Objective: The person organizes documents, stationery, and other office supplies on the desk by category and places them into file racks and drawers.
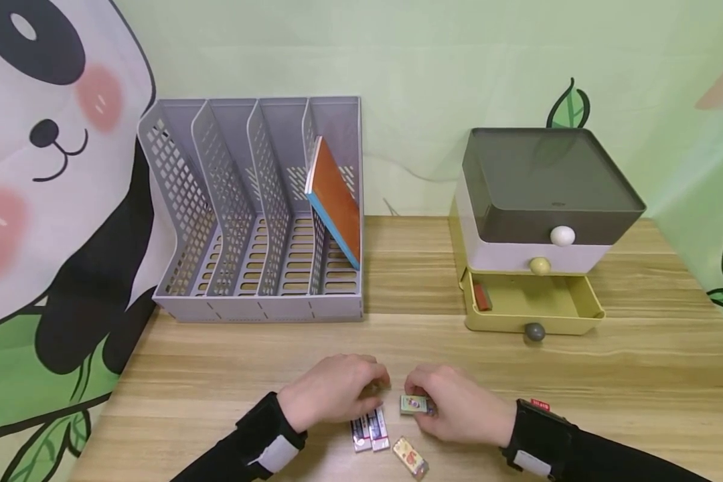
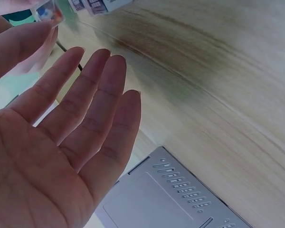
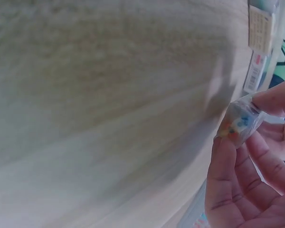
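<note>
My right hand [image 1: 460, 406] pinches a small green eraser [image 1: 413, 404] in clear wrapping between thumb and fingers, just above the table. Its printed, shiny end [image 3: 240, 121] shows in the right wrist view. Facing it is my left hand [image 1: 336, 391], whose fingers are slightly bent with nothing held in the palm [image 2: 33, 171]. Whether the left thumb touches anything is unclear. Two white and purple erasers [image 1: 370, 430] lie side by side below the left fingers, their upper ends partly covered. A yellow patterned eraser [image 1: 410, 458] lies nearer the front.
At the back left stands a grey file rack [image 1: 259, 308] with an orange and blue book [image 1: 334, 201] leaning in its right slot. A small drawer unit [image 1: 554, 174] is at the back right; its yellow bottom drawer [image 1: 536, 325] is pulled out, a reddish block [image 1: 482, 296] inside.
</note>
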Motion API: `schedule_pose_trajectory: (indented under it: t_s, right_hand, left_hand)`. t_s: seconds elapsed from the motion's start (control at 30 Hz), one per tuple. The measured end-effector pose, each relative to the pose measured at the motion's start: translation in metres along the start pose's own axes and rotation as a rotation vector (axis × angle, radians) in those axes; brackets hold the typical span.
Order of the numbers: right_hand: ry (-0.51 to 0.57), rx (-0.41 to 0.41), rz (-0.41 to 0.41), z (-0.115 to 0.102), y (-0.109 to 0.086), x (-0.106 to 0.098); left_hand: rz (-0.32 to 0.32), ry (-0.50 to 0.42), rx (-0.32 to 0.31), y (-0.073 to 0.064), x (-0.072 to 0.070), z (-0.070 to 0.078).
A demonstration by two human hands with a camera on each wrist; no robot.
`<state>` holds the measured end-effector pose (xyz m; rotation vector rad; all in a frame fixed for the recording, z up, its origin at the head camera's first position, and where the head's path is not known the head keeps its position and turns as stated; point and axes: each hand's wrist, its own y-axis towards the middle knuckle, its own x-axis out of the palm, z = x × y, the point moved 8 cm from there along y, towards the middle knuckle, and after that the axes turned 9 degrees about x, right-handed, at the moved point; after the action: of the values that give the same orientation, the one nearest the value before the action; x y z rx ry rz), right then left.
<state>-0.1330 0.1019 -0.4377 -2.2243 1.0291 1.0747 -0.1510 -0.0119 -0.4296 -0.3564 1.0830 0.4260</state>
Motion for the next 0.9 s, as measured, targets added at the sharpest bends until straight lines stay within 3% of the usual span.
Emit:
schedule_pose_trajectory:
  t_s: [0.37,0.9]
  right_hand:
    - [0.066,0.032,0.053,0.011,-0.007,-0.023]
    - [0.013,0.084,0.228,0.024,-0.014,-0.082]
  left_hand:
    - [0.035,0.015,0.003,0.004,-0.006,0.002]
    - [0.215,0.07,0.005,0.027,-0.026,0.0]
